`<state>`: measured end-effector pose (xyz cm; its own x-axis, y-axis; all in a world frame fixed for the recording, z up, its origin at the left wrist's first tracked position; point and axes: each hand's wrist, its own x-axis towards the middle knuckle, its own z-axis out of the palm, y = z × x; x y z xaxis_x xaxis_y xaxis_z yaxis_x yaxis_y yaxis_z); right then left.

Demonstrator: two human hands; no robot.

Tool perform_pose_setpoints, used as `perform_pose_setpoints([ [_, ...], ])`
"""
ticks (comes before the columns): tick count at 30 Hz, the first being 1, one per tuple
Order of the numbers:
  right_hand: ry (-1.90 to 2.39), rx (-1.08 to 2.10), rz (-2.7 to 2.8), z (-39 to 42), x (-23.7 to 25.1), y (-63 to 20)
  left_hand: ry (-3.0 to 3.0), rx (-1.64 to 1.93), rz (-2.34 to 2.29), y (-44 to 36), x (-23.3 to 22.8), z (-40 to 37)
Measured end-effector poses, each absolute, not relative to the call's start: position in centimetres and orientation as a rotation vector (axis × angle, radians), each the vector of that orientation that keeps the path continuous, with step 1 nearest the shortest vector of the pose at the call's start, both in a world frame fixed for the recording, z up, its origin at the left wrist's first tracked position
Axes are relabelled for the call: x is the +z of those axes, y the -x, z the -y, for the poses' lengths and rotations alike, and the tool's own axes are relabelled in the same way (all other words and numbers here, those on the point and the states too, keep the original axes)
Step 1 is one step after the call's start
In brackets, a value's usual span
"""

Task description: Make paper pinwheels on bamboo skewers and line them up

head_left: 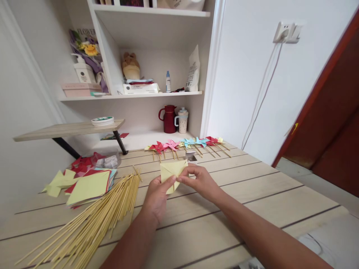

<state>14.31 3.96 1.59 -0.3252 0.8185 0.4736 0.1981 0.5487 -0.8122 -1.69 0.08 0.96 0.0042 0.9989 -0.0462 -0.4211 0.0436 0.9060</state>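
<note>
A pale yellow sheet of paper [169, 169] with creases or cuts running toward its middle is held up over the table. My left hand [157, 198] grips its lower left part, the thumb pressed near the centre. With thumb and fingertips, my right hand [198, 179] pinches the paper's right side close to the middle, where a piece appears bent inward. Behind the paper sits a small open box [191, 157], partly covered by it. Finished paper pinwheels [171, 145] on sticks, in red, pink, blue and yellow, lie in a row at the back.
Many thin wooden sticks [112, 209] spread over the left of the table [213, 231]. Beside them lie stacked coloured paper squares [89, 186], yellow pinwheel blanks [58, 183] and a clear container [108, 160]. A raised wooden stand [70, 129], a red jug [169, 119] and a cup [183, 121] are behind.
</note>
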Motion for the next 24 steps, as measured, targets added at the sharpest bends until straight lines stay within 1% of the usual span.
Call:
perform_pose_setpoints([
  [5, 0.791, 0.504, 1.734, -4.1, 2.2, -15.1, -0.966, 1.401, -1.029, 2.0, 0.7, -0.5],
  [7, 0.776, 0.43, 1.722, -4.2, 2.6, -15.6, -1.048, 1.395, -1.119, 2.1, 0.6, -0.6],
  [11, 0.749, 0.395, 1.834, -4.1, 3.0, -15.9, -1.24, 1.398, -1.27, 2.2, 0.6, -0.9],
  [14, 0.738, 0.342, 1.906, -4.1, 2.8, -15.7, -1.431, 1.474, -1.321, 1.9, 0.8, -1.1],
  [20, 0.743, 0.284, 1.973, -4.4, 2.4, -15.5, -1.483, 1.589, -1.206, 1.4, 1.1, -0.9],
  [24, 0.739, 0.348, 1.976, -4.3, 2.5, -15.3, -1.491, 1.576, -1.196, 1.4, 1.2, -0.6],
])
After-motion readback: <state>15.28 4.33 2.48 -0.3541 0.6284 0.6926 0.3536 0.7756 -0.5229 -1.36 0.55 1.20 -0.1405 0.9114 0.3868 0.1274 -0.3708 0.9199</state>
